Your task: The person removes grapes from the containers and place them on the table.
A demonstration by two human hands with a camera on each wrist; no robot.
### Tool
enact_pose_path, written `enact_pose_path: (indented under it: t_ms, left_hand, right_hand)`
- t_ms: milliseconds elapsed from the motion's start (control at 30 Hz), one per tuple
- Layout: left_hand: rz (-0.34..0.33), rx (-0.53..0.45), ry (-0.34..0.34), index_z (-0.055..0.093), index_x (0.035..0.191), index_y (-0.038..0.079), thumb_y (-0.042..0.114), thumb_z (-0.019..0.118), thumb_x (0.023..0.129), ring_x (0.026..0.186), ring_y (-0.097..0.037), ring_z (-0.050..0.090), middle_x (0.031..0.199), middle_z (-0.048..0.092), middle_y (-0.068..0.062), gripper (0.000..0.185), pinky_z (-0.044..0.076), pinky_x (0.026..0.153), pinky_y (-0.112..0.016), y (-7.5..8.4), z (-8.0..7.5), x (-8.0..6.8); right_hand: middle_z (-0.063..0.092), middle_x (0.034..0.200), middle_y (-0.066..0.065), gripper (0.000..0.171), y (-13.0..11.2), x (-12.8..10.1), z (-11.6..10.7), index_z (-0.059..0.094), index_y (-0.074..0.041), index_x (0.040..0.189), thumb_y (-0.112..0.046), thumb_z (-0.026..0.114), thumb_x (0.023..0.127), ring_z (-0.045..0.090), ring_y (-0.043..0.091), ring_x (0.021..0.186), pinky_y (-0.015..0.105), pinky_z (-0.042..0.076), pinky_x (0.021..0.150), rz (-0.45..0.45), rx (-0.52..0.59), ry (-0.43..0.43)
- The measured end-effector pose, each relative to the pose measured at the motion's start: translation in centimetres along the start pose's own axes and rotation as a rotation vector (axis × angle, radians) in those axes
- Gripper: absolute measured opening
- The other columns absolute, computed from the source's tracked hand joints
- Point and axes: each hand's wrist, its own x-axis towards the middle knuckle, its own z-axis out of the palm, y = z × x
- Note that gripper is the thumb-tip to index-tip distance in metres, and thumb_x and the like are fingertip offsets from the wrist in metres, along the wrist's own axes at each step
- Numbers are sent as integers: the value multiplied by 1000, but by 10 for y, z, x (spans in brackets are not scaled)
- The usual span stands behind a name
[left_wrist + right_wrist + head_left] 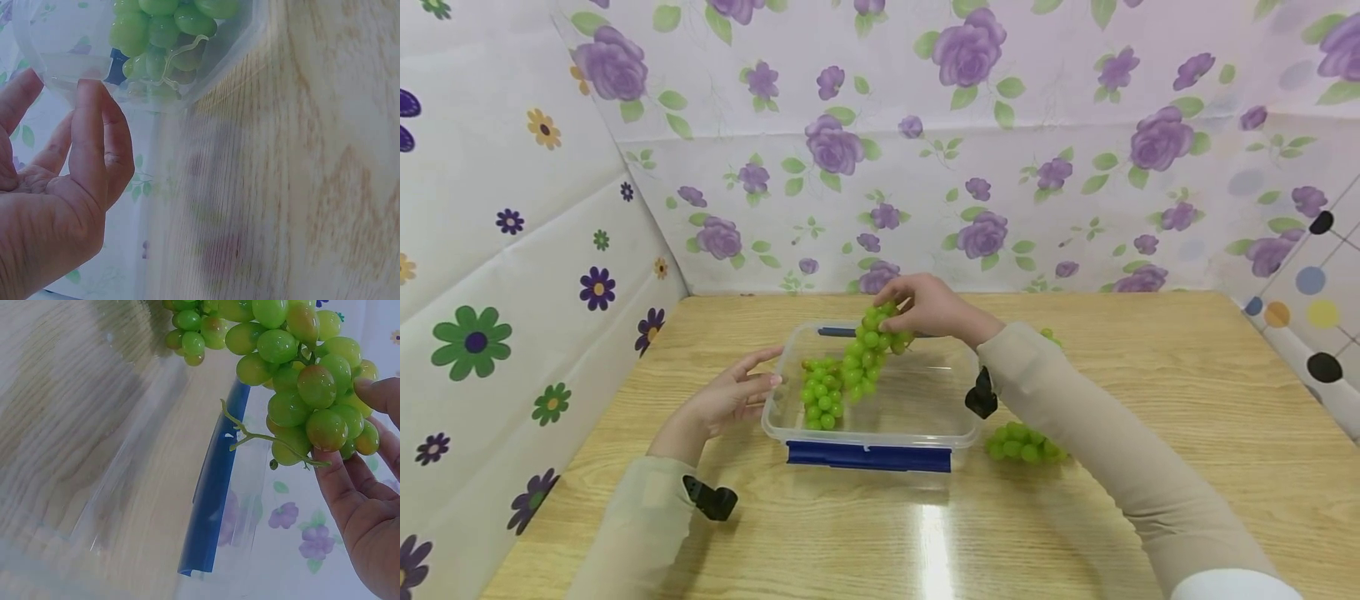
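Observation:
My right hand (pixel 931 308) holds a bunch of green grapes (pixel 867 354) by its upper end, over the inside of a clear plastic container (pixel 880 439). In the right wrist view the thumb and fingers are round the grapes (pixel 325 428), and a bare stem sticks out. A second bunch of grapes (pixel 823 400) lies inside the container at its left end. Beside the container's left wall is my left hand (pixel 726 402), its fingertips touching the rim with the fingers loosely bent. In the left wrist view that hand (pixel 69 181) grips nothing.
Another bunch of grapes (pixel 1022 443) lies on the wooden table (pixel 820 533), right of the container and partly under my right forearm. More grapes (pixel 1049 335) show behind that sleeve. Blue clips (pixel 868 456) hang on the container's front and back. Flowered sheets (pixel 760 217) stand around the table.

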Motion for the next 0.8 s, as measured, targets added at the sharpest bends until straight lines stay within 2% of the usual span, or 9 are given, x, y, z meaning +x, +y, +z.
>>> enact_pose_path:
  t_ms: [267, 567, 800]
  left_hand:
    - [-2, 4, -9, 13, 154, 20, 25, 53, 98, 129, -37, 45, 149, 25, -28, 69, 50, 94, -35, 0, 0, 1]
    - [1, -5, -14, 12, 154, 20, 25, 53, 99, 123, -30, 51, 148, 27, -28, 69, 51, 92, -33, -1, -1, 1]
    - [4, -16, -9, 15, 154, 21, 24, 53, 98, 117, -23, 56, 142, 35, -24, 68, 52, 90, -33, -2, -1, 1]
  right_hand:
    - [62, 117, 11, 31, 6, -9, -2, 66, -6, 115, -10, 71, 85, 64, 27, 97, 34, 55, 83, -28, 37, 47]
    - [61, 115, 11, 30, 14, -17, -8, 66, -9, 115, -11, 71, 85, 66, 27, 94, 33, 57, 73, 7, 70, 81]
    - [61, 117, 11, 31, 22, -23, -13, 66, -10, 117, -13, 71, 86, 66, 26, 94, 35, 57, 73, -5, 94, 103]
